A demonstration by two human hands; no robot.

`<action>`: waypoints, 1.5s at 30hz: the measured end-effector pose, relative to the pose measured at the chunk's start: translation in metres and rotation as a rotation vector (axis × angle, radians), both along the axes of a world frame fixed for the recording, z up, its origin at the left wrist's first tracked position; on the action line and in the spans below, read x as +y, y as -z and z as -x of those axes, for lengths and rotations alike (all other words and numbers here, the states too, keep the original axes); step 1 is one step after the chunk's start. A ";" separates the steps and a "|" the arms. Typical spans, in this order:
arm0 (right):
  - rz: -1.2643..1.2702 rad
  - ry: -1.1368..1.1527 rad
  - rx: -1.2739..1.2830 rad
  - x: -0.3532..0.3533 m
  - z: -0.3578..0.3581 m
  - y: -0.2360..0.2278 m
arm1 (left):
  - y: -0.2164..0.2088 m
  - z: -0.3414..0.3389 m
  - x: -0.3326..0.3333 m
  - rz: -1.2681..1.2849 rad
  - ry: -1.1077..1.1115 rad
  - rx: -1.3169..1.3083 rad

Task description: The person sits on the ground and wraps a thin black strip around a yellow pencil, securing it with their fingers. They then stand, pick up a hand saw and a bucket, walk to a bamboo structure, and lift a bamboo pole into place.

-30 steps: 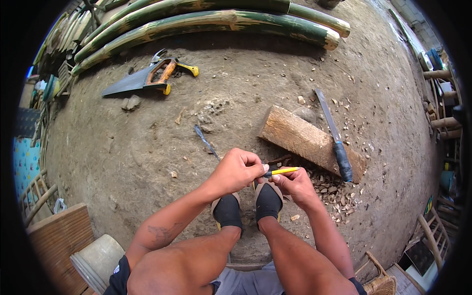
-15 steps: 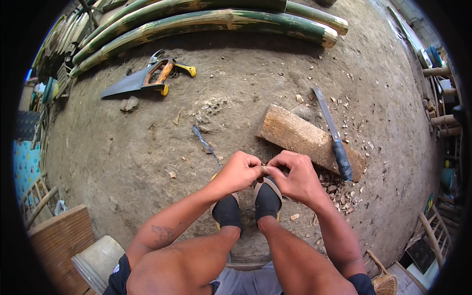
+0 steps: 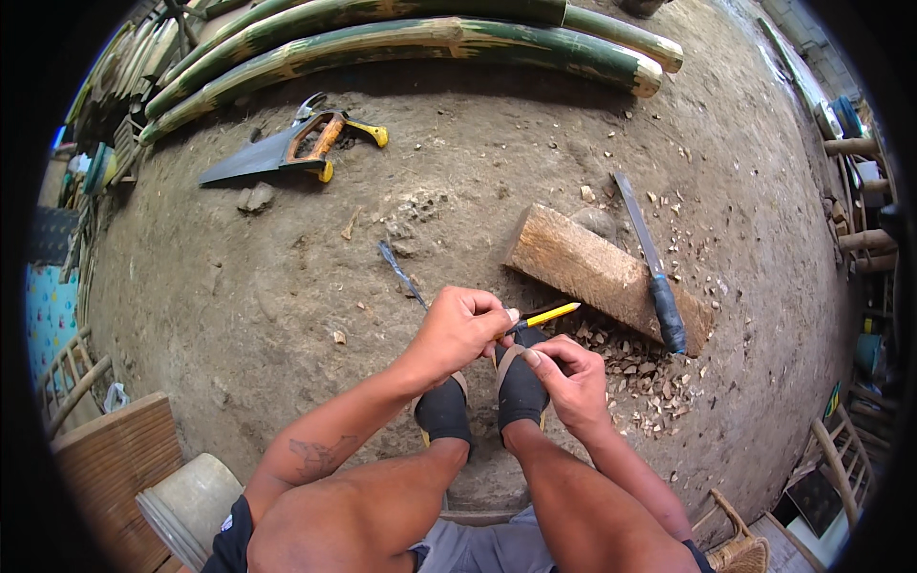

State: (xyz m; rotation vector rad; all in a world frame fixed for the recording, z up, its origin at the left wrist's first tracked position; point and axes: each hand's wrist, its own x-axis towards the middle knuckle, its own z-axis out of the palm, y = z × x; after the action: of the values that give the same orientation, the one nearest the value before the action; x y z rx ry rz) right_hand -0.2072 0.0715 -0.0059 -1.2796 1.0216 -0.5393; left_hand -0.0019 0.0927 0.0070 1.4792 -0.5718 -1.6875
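My left hand [image 3: 465,329] is closed, with thumb and fingers pinching the dark end of a yellow pencil [image 3: 552,314]. The pencil's pale tip points right and away from me, above my feet. Just below and to the right, my right hand [image 3: 573,382] is curled with thumb and forefinger together; whatever they may pinch is too small to make out. The two hands are a little apart. Beneath them are my feet in dark footwear [image 3: 521,387] with tan straps. A narrow bluish strip [image 3: 399,272] runs along the ground toward my left hand, which hides its near end.
A wooden block [image 3: 583,258] lies ahead to the right, a long-bladed knife [image 3: 651,258] with a dark wrapped handle across it. Wood chips [image 3: 659,382] litter the dirt. Farther left rest a handsaw [image 3: 277,153] and a yellow-handled hammer [image 3: 368,132]; green bamboo poles [image 3: 401,43] lie beyond.
My hands have come apart from a joined pinch. The right hand moved down toward me, and the yellow pencil now shows plainly, sticking out from my left fingers.
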 end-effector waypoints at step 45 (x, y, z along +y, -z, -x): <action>0.608 -0.332 0.178 -0.032 -0.014 -0.047 | 0.006 -0.025 -0.002 0.367 0.493 -0.218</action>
State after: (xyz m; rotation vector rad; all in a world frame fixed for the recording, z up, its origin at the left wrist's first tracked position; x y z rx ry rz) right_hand -0.1928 0.0391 0.0412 -2.0236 0.7842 -0.4995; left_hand 0.0235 0.0909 0.0009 1.3239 -1.3787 -1.6621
